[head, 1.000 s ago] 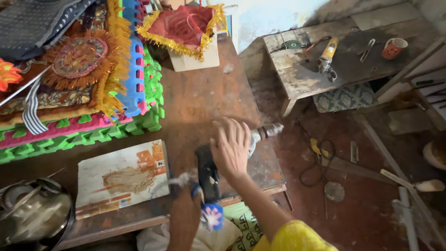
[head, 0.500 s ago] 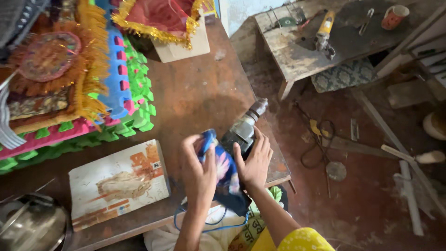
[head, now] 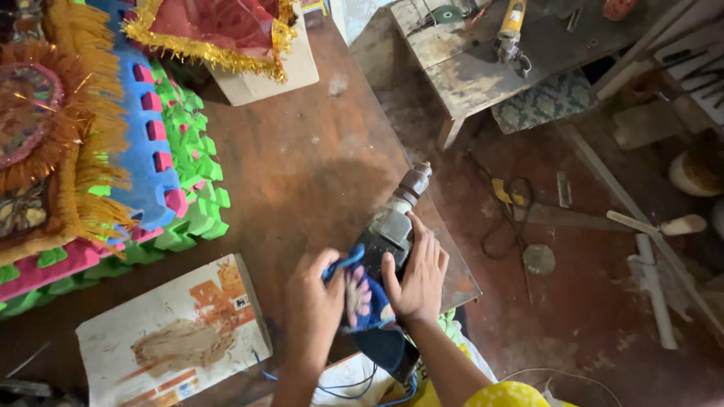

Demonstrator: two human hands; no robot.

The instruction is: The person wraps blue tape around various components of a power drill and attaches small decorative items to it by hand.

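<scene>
Both hands have closed in on the drill point(head: 392, 226) since half a second ago, the cloth point(head: 360, 298) now between them; left hand point(head: 315, 301) presses the blue patterned cloth against the drill's body; right hand point(head: 419, 275) wraps the body, fingers curled; drill lies at the table point(head: 302, 166) edge, chuck pointing away; a board point(head: 170, 335) lies just left.
</scene>
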